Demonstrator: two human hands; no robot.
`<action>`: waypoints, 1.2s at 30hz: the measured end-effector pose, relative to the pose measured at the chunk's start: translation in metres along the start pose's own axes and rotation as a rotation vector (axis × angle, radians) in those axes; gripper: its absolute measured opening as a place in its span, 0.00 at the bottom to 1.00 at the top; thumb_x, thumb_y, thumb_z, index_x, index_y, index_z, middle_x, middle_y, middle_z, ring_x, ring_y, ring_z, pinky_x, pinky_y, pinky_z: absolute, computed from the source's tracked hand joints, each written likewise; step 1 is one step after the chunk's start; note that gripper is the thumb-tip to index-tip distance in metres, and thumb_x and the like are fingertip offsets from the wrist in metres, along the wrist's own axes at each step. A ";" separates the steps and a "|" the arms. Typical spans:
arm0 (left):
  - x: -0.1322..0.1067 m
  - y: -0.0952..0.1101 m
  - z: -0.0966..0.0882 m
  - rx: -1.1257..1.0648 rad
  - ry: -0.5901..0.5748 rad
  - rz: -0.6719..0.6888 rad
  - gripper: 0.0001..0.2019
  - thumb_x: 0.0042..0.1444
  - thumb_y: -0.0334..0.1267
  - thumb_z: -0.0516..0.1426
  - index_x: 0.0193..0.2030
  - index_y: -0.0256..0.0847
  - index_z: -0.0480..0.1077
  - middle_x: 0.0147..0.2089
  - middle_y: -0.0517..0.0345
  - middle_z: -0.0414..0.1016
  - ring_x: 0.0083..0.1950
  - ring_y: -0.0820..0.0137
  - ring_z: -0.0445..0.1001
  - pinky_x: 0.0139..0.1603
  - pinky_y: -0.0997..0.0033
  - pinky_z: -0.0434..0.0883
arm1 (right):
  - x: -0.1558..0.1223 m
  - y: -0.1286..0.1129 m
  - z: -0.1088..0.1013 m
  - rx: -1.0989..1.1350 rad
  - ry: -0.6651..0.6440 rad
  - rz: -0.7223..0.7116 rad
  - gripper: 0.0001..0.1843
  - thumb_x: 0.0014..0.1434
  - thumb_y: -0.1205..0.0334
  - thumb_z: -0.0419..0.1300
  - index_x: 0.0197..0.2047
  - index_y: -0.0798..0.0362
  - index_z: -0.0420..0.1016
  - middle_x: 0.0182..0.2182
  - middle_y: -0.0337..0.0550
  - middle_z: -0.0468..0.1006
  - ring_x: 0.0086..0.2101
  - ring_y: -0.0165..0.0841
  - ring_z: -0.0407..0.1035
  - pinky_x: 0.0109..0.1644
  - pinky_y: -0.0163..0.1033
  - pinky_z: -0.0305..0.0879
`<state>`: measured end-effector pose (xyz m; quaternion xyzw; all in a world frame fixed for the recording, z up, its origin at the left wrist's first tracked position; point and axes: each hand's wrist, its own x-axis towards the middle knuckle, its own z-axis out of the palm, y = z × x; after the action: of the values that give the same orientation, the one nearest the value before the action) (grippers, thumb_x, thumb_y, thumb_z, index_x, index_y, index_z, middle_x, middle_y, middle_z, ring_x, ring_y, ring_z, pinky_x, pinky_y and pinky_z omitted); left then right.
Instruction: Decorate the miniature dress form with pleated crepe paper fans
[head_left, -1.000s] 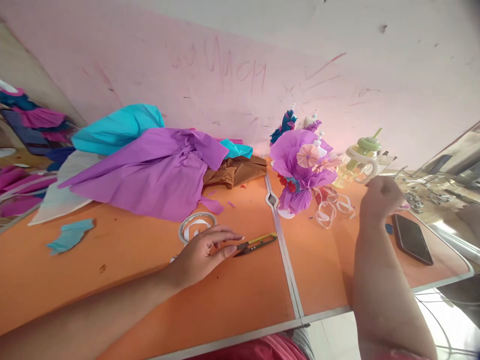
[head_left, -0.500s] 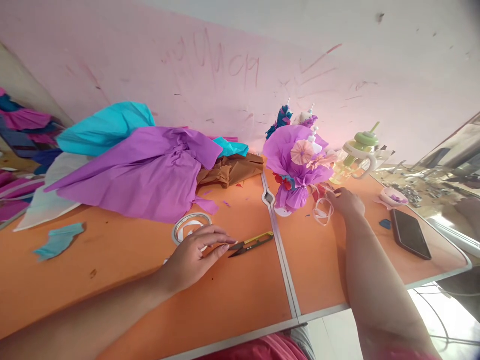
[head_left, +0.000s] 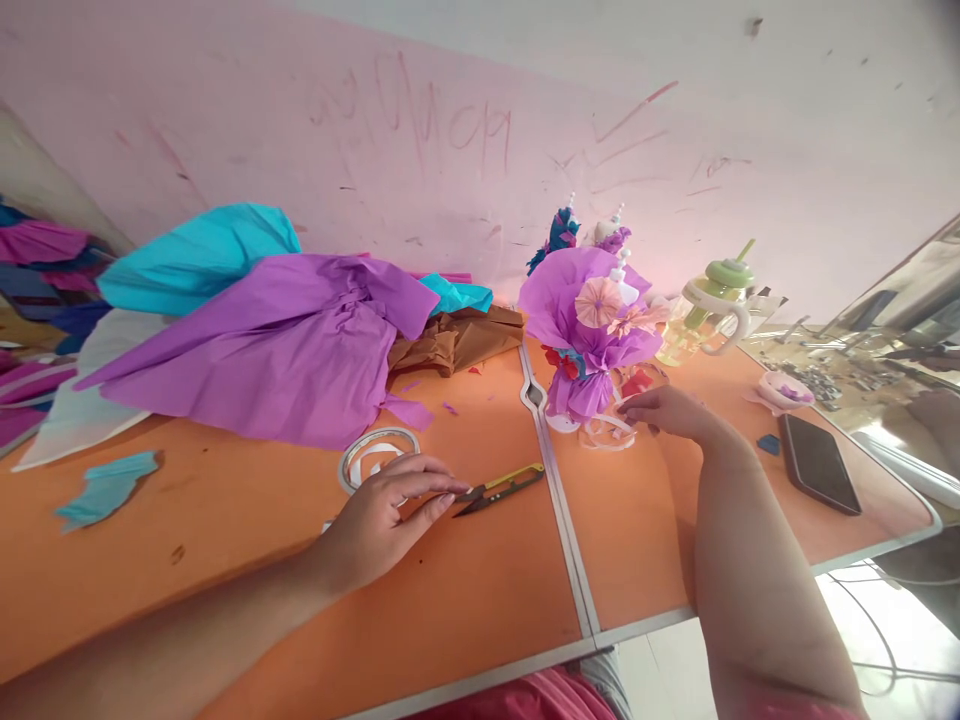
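Observation:
My left hand (head_left: 386, 515) rests on the orange table (head_left: 465, 600), fingers stretched out and slightly curled, its fingertips just touching the yellow-handled thread snips (head_left: 499, 489). A white tape ring (head_left: 375, 455) lies right behind it. My right hand (head_left: 664, 410) reaches across the table seam and pinches curled white ribbon strips (head_left: 607, 432) lying at the foot of a purple paper bouquet (head_left: 592, 325). The bouquet stands upright with small pink paper flowers in it.
Crumpled purple (head_left: 285, 345), turquoise (head_left: 199, 255) and brown (head_left: 457, 340) tissue paper is piled at the back left. A green-lidded straw cup (head_left: 712, 305), a small pink bowl (head_left: 784, 390) and a black phone (head_left: 817, 465) sit at right. A metal seam (head_left: 559, 500) splits the table.
My right hand came down from near the straw cup to the ribbon curls and has dragged them leftward toward the bouquet's base. My left hand stayed beside the snips.

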<state>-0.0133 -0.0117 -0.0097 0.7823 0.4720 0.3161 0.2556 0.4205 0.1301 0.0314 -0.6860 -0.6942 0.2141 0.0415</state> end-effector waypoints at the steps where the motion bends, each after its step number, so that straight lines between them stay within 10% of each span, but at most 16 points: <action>1: 0.000 0.000 0.000 0.000 0.001 0.002 0.12 0.66 0.43 0.55 0.45 0.47 0.80 0.46 0.53 0.79 0.48 0.66 0.76 0.52 0.67 0.74 | -0.002 0.001 -0.003 0.006 0.034 0.013 0.20 0.60 0.47 0.58 0.47 0.47 0.84 0.38 0.42 0.85 0.28 0.29 0.71 0.36 0.34 0.68; 6: -0.001 0.001 0.000 0.007 -0.019 -0.004 0.11 0.67 0.41 0.54 0.45 0.48 0.80 0.46 0.55 0.79 0.49 0.67 0.76 0.54 0.66 0.73 | 0.007 0.022 -0.010 -0.096 0.367 0.193 0.28 0.63 0.52 0.50 0.60 0.52 0.76 0.48 0.52 0.82 0.41 0.41 0.74 0.42 0.41 0.68; 14: -0.002 -0.011 0.005 0.035 -0.016 0.036 0.11 0.67 0.42 0.54 0.45 0.50 0.80 0.44 0.57 0.79 0.48 0.66 0.77 0.52 0.66 0.73 | 0.019 0.026 0.002 -0.142 0.188 0.086 0.19 0.52 0.65 0.58 0.43 0.40 0.85 0.44 0.36 0.84 0.42 0.35 0.75 0.47 0.35 0.67; 21: -0.001 -0.006 0.004 -0.052 -0.005 0.003 0.11 0.66 0.43 0.56 0.44 0.49 0.80 0.44 0.55 0.79 0.47 0.67 0.77 0.52 0.66 0.73 | 0.038 0.041 0.001 -0.222 0.419 0.215 0.31 0.59 0.65 0.51 0.65 0.45 0.70 0.58 0.48 0.76 0.55 0.46 0.70 0.54 0.47 0.65; 36: -0.001 -0.007 0.004 -0.009 -0.040 0.002 0.12 0.67 0.43 0.55 0.44 0.47 0.80 0.44 0.54 0.78 0.47 0.67 0.76 0.52 0.66 0.71 | 0.054 0.065 0.014 -0.309 0.465 0.270 0.22 0.62 0.56 0.54 0.56 0.38 0.79 0.51 0.46 0.80 0.52 0.44 0.70 0.49 0.44 0.65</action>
<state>-0.0147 -0.0102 -0.0178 0.7877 0.4646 0.3030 0.2681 0.4737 0.1771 -0.0170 -0.8007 -0.5931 -0.0531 0.0657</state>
